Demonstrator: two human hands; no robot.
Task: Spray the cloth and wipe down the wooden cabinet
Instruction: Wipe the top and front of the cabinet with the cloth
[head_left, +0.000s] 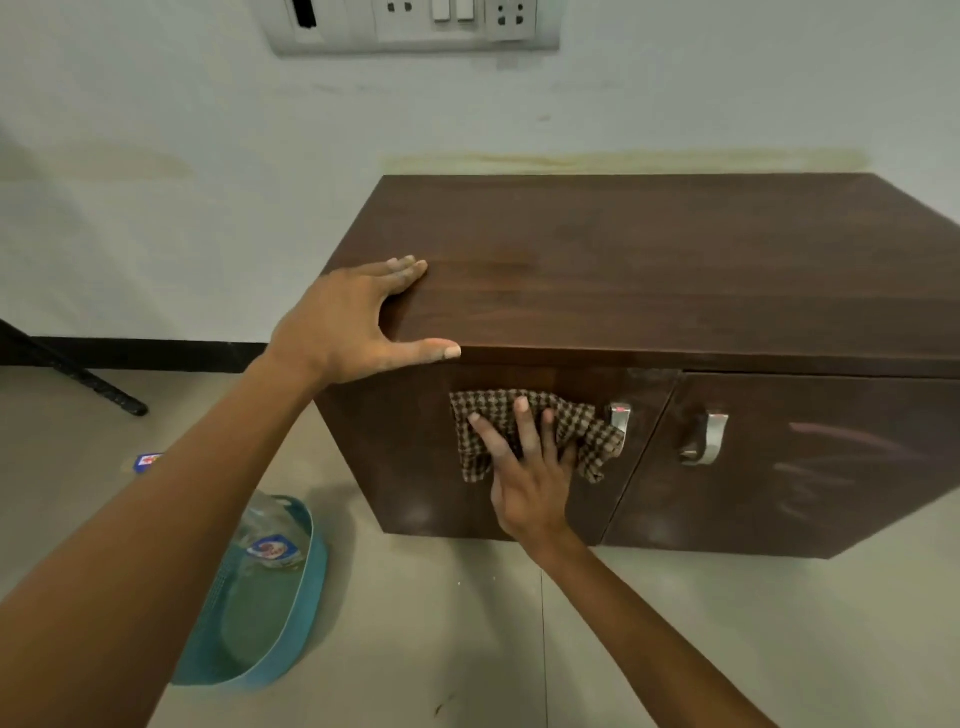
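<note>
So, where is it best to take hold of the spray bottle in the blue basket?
Probably by the clear body just above the label: the bottle lies tilted in the blue basket, so come from above with the fingers. Its top is hidden behind the left arm.

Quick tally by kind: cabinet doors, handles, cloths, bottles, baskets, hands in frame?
Doors: 2 (left door, right door)
Handles: 2 (left handle, right handle)
Cloth: 1
Bottle: 1
Basket: 1
Hands: 2 (left hand, right hand)
Total: 9

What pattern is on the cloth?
Brown and cream check on the cloth, seen from the head view.
</note>
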